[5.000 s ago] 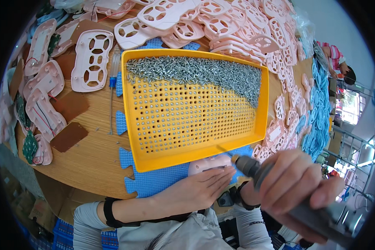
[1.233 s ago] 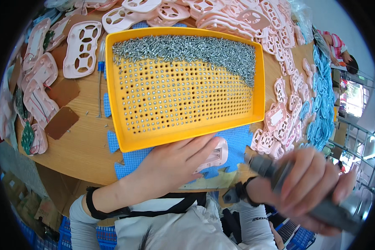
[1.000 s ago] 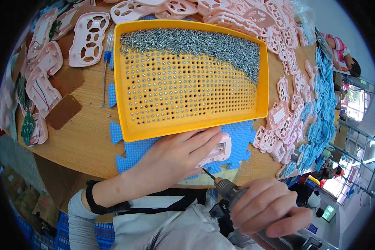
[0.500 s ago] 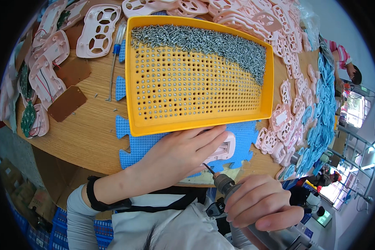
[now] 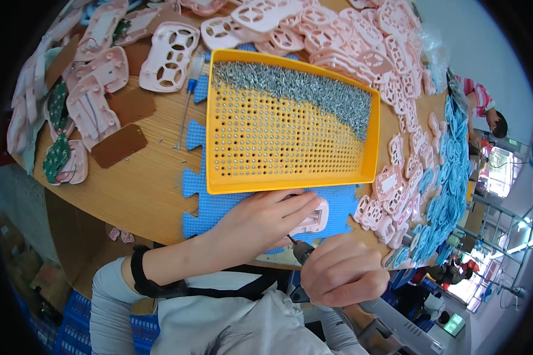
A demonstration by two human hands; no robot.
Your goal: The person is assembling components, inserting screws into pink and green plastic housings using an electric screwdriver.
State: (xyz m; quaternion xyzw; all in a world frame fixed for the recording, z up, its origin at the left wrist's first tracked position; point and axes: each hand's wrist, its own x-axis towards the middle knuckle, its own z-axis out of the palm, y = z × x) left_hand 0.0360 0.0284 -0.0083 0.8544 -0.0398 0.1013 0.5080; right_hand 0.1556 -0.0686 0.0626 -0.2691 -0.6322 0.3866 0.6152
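My left hand lies flat on a small pink plastic part, pressing it onto the blue foam mat at the table's near edge. My right hand grips an electric screwdriver whose tip points at the lower side of the pink part. Just beyond the hands sits a yellow perforated tray with several screws standing in its holes and a heap of loose screws along its far side.
Piles of pink plastic shells cover the far and right table; blue shells lie along the right edge. More pink parts, green boards and brown pads lie left. A hand screwdriver rests beside the tray. Another person works far right.
My right hand has brought the electric screwdriver down from the right to the pink part. My left hand stays on the part. The view has shifted slightly.
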